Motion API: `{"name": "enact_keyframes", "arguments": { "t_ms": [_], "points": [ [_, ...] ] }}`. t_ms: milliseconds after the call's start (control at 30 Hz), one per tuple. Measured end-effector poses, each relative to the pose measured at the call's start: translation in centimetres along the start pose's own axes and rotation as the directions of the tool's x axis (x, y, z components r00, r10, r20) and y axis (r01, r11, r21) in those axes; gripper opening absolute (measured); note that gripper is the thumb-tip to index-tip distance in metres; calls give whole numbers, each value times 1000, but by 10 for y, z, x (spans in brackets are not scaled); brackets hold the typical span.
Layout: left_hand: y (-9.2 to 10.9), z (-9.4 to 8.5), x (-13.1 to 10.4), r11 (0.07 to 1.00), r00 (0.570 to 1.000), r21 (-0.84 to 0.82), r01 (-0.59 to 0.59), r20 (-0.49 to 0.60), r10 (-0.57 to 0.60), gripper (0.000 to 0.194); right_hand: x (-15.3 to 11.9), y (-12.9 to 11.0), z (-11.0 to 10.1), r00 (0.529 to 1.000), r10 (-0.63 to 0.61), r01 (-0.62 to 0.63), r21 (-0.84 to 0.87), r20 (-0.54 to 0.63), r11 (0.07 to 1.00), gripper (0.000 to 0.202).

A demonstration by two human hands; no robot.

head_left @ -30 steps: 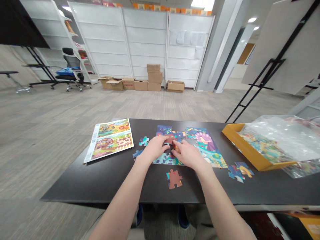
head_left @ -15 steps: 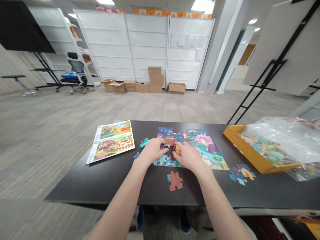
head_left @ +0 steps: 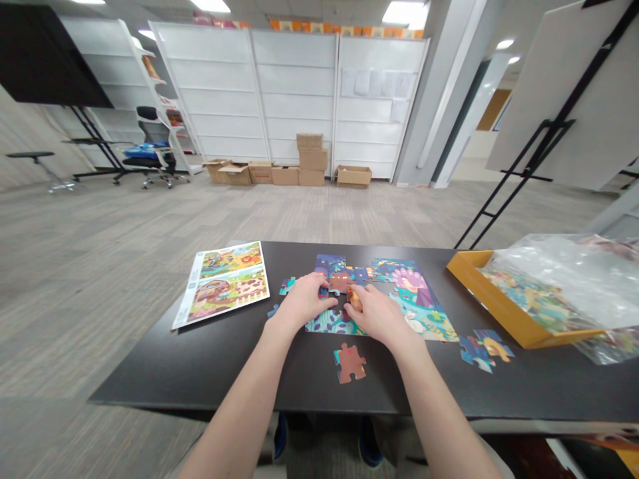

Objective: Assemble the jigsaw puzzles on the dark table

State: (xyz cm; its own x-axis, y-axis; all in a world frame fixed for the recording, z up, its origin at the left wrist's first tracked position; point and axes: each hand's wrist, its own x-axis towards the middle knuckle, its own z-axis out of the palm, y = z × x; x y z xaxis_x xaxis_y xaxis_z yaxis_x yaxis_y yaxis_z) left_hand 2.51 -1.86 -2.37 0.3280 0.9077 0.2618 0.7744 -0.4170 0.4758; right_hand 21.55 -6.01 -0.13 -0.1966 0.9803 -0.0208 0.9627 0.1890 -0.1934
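Observation:
A partly joined jigsaw puzzle (head_left: 409,279) lies on the black table, with a dark gap in its middle between my hands. My left hand (head_left: 303,301) is at the puzzle's left side, thumb and fingers curved around a blue-and-red puzzle piece (head_left: 323,291). Opposite it, my right hand (head_left: 378,313) has its thumb and fingers around an orange-brown puzzle piece (head_left: 354,299). Between the fingertips, just beyond the gap, is a brown section with a face (head_left: 341,282). A loose brown puzzle piece (head_left: 351,363) lies nearer to me. My fingers partly cover both gripped pieces.
A picture card (head_left: 227,283) lies on the left of the black table (head_left: 200,372). Loose pieces (head_left: 288,285) sit left of the puzzle, and others (head_left: 485,349) to its right. A yellow box (head_left: 519,319) with puzzle pieces and clear plastic stands at the right.
My fingers have barely shifted on the puzzle pieces. The whole view has moved very slightly; the loose pieces, card and box keep their places.

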Motion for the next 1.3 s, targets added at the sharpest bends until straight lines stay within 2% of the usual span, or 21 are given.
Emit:
{"name": "enact_keyframes", "arguments": {
  "t_ms": [633, 800, 967, 1133, 1200, 1300],
  "points": [
    [11, -11, -4, 987, 996, 158, -25, 90, 10, 20, -1, -1, -1, 1000, 10, -10, -13, 21, 1000, 46],
    [9, -8, -3, 992, 998, 127, -9, 63, 1, 24, -1, -1, -1, 1000, 0, 1, -15, 8, 1000, 45],
    [7, -5, -4, 984, 998, 180, -11, 61, 0, 31, 0, 0, -1, 1000, 2, -2, -14, 11, 1000, 45],
    [4, 2, -3, 972, 993, 208, -109, 64, 98, 42, -1, -1, 0, 1000, 1, 0, -17, 14, 1000, 44],
    [4, 5, -1, 968, 987, 203, -150, 85, 135, 41, -1, -1, -1, 1000, -2, 2, -27, 12, 1000, 42],
    [5, 8, 3, 965, 987, 219, -145, 100, 125, 35, -1, -2, -1, 1000, -6, 6, -32, 4, 999, 40]
  ]
}}
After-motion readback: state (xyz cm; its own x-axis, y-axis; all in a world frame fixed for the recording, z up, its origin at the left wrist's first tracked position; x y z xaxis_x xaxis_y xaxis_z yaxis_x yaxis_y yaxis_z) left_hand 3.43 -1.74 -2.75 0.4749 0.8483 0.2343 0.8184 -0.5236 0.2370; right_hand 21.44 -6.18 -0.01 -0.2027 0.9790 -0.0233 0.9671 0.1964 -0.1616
